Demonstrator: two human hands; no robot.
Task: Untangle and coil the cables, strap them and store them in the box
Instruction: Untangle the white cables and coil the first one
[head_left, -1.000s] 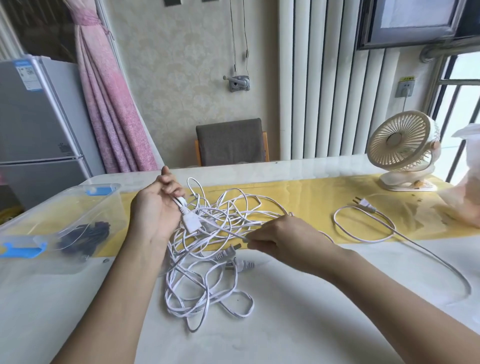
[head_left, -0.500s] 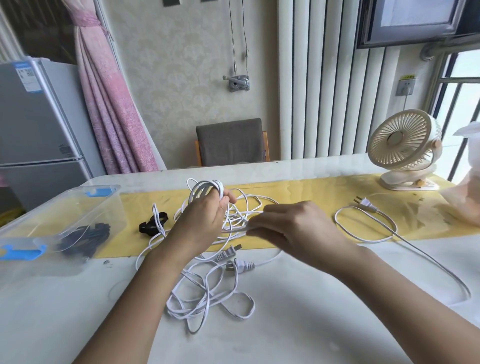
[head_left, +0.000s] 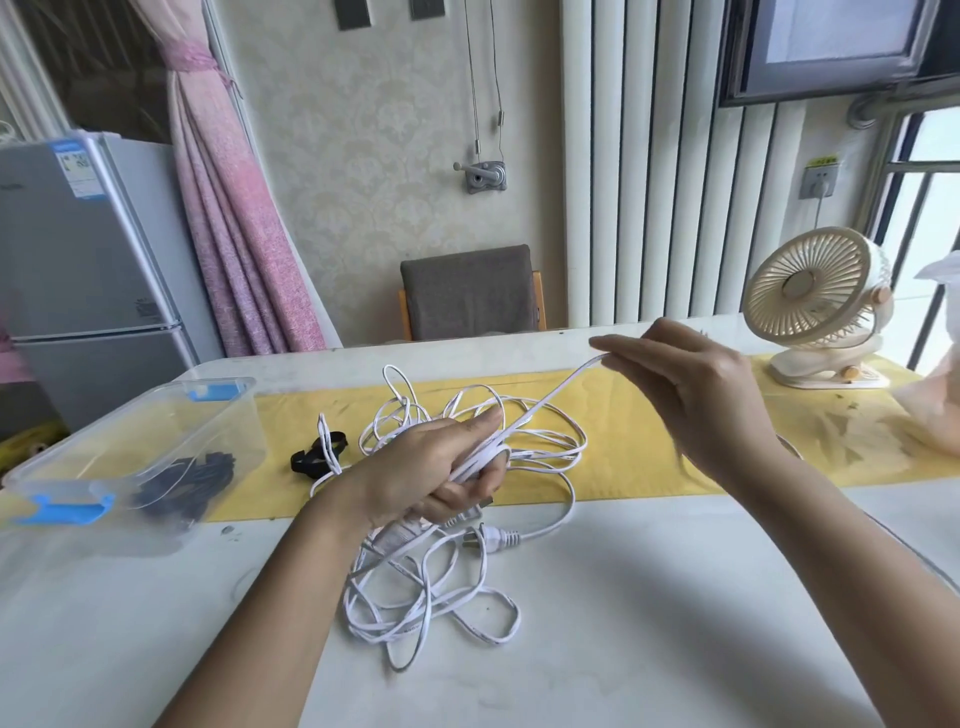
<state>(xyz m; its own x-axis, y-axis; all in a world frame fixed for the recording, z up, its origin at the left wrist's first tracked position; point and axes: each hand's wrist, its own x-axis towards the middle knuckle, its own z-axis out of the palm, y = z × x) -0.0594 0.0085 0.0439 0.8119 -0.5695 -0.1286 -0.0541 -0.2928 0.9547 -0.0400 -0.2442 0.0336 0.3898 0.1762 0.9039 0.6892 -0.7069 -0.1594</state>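
Table (head_left: 675, 597) bears yellow runner (head_left: 639, 441), tangled cables (head_left: 415, 613), box (head_left: 171, 415), fan (head_left: 815, 291), perhaps strap (head_left: 311, 460).

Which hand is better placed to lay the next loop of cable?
The right hand: its fingers pinch the taut white cable strand and could swing it round. The left hand is occupied, gripping the coil.

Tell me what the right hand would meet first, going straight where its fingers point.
Probably nothing near: the right hand points left above the table; the chair back lies farther off, depth unclear.
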